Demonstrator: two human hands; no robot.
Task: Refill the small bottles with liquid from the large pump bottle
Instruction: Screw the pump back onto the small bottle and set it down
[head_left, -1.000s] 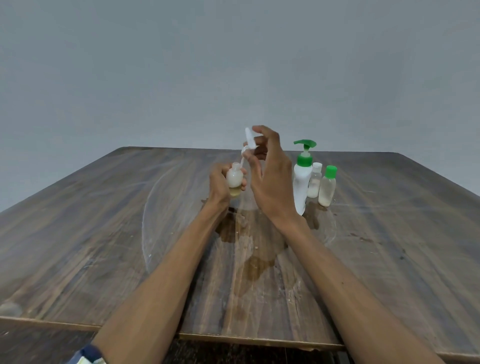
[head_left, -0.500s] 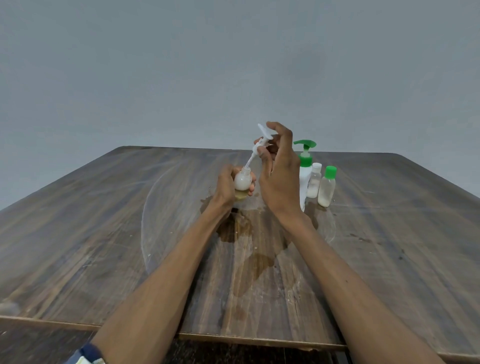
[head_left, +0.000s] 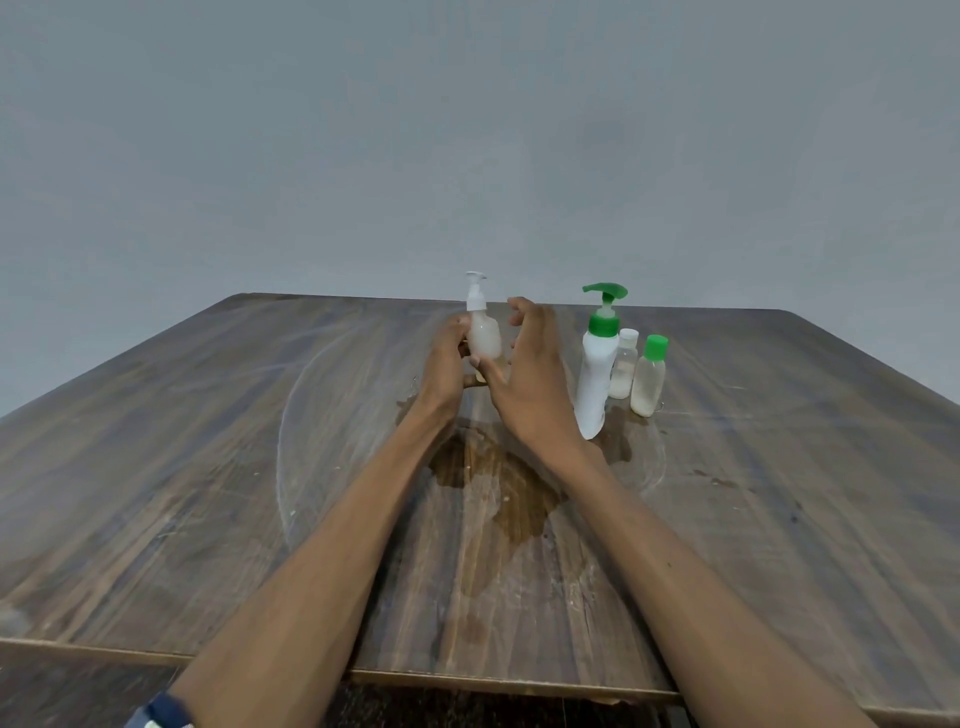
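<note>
My left hand (head_left: 442, 366) grips a small clear bottle (head_left: 484, 338) of milky liquid above the table's middle. The bottle stands upright with its white pump top seated on the neck. My right hand (head_left: 531, 382) hovers just right of it, fingers loosely curved and off the pump; whether the thumb touches the base I cannot tell. The large white pump bottle (head_left: 595, 376) with a green pump stands to the right. Beside it are two small bottles, one white-capped (head_left: 623, 366) and one green-capped (head_left: 648, 379), both partly filled.
A wet, dark patch (head_left: 498, 488) spreads over the wooden table (head_left: 208, 467) under my forearms. White smear arcs ring the work area. A grey wall rises behind the far edge.
The white pump top, held tilted over the small bottle by my right hand, now sits upright in the bottle's neck. My right hand has let go and moved slightly aside.
</note>
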